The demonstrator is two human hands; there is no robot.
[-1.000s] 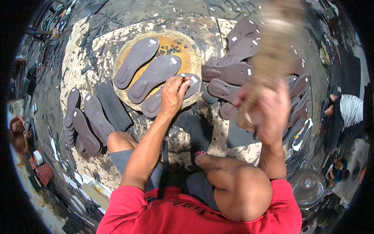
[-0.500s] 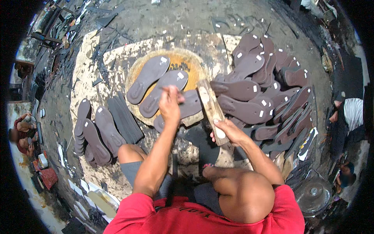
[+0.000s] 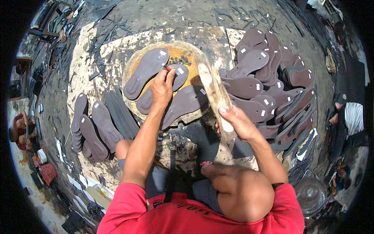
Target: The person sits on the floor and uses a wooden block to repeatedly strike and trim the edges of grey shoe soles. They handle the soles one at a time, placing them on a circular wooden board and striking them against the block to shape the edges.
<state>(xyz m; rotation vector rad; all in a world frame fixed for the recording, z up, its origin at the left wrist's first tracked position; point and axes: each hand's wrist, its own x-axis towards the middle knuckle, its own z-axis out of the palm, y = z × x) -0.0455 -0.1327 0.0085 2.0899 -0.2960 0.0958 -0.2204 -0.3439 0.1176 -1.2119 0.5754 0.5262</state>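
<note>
A flat wooden mallet [image 3: 213,90] is clenched in the right hand [image 3: 237,124], its head held over the round wooden block [image 3: 134,62]. A small tool, too small to tell, is pinched by the left hand [image 3: 162,86] on a dark rubber sole [image 3: 163,87] lying mid-block, between two others. White square tags mark the heaped soles [image 3: 269,84] on the right.

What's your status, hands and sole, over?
Left hand pinching something small on the middle sole. Right hand gripping wooden mallet raised over the round block. Nothing blocking.
</note>
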